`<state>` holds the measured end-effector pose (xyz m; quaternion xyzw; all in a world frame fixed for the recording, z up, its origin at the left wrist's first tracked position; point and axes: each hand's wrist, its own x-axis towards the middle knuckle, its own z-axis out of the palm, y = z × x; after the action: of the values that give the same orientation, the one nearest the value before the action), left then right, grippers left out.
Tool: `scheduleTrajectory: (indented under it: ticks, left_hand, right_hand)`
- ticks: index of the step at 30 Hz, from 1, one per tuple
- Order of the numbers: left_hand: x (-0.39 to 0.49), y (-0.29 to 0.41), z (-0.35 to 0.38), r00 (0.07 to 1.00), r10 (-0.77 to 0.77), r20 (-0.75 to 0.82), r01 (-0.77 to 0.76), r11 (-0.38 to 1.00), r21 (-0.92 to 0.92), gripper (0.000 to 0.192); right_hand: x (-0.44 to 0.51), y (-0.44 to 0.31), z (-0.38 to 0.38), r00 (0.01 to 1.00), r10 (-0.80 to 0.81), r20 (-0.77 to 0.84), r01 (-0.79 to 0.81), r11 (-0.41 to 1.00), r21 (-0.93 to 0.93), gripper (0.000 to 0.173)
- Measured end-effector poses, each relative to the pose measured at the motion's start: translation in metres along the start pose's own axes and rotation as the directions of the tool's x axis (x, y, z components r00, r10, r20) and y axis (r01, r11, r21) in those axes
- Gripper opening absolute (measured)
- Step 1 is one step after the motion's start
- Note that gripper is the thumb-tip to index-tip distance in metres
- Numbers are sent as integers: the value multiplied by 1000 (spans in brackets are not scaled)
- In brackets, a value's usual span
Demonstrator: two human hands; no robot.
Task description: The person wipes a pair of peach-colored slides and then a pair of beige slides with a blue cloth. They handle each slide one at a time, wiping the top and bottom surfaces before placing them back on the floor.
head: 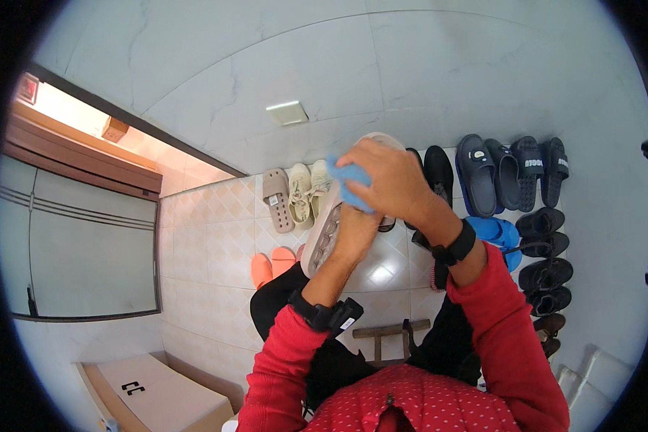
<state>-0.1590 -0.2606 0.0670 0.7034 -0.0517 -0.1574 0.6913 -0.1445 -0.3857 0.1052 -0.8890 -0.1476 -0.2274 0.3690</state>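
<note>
A beige slide sandal (pixel 324 237) is held up in front of me, its sole and toe end partly covered by my hands. My left hand (pixel 359 229) grips it around the middle, with the fingers hidden. Over it, my right hand (pixel 391 175) presses a light blue cloth (pixel 353 183) against the sandal's upper part. On the floor just behind stand a matching beige slide with holes (pixel 278 200) and a pair of cream lace-up sneakers (pixel 301 197). Black shoes (pixel 438 170) stand to the right of my right hand.
Grey slippers (pixel 476 178), black slides (pixel 528 167) and blue slippers (pixel 491 231) stand at the right, with several dark shoes (pixel 545 275) along the wall. Orange slippers (pixel 261 271) lie near my left knee. A wooden stool (pixel 391 330) is between my legs; a cabinet (pixel 162 394) stands lower left.
</note>
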Motion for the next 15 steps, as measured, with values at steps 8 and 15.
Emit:
scheduleTrajectory:
  ticks: [8,15]
  left_hand:
    - [22,5,-16,981,-107,163,185,779,-600,47]
    - [36,-19,-41,964,-162,212,262,721,-641,51]
  right_hand:
    - [12,47,-28,819,392,-418,-417,908,35,25]
    - [1,12,12,999,-33,1,33,999,13,27]
